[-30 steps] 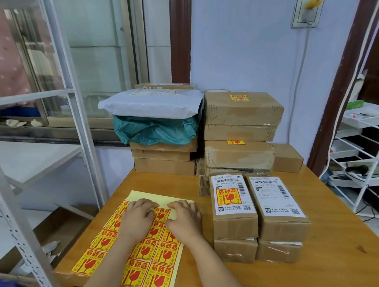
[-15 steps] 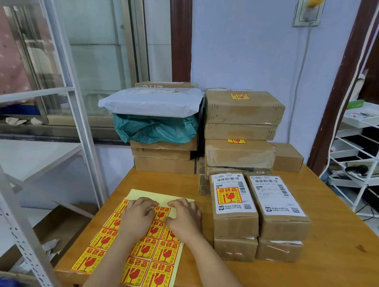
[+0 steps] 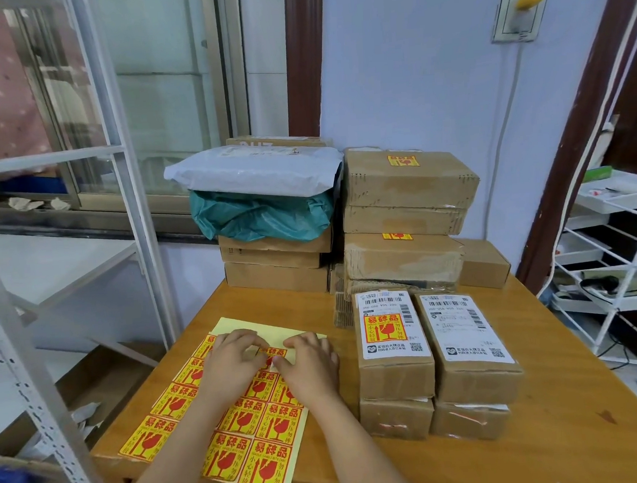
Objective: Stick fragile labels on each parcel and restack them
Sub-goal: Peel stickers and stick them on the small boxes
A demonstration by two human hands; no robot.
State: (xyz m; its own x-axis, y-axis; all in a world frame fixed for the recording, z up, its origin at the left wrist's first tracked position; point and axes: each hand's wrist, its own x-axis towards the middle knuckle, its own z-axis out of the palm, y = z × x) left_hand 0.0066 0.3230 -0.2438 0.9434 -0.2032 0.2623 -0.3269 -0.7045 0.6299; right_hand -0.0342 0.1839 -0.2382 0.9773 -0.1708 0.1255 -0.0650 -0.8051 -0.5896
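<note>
1. Wooden table (image 3: pixel 546 395) holds parcel stacks against the wall.
2. My left hand (image 3: pixel 232 364) presses flat on the fragile-label sheet (image 3: pixel 243 427).
3. My right hand (image 3: pixel 310 366) pinches one label (image 3: pixel 275 353) at its edge.
4. Nearest parcels: left parcel (image 3: pixel 392 353) labelled, right parcel (image 3: pixel 467 347) not.

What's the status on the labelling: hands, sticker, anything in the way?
Both hands, left and right, on the label sheet, picking at one sticker. Near right parcel unlabelled. Nothing blocking.
</note>
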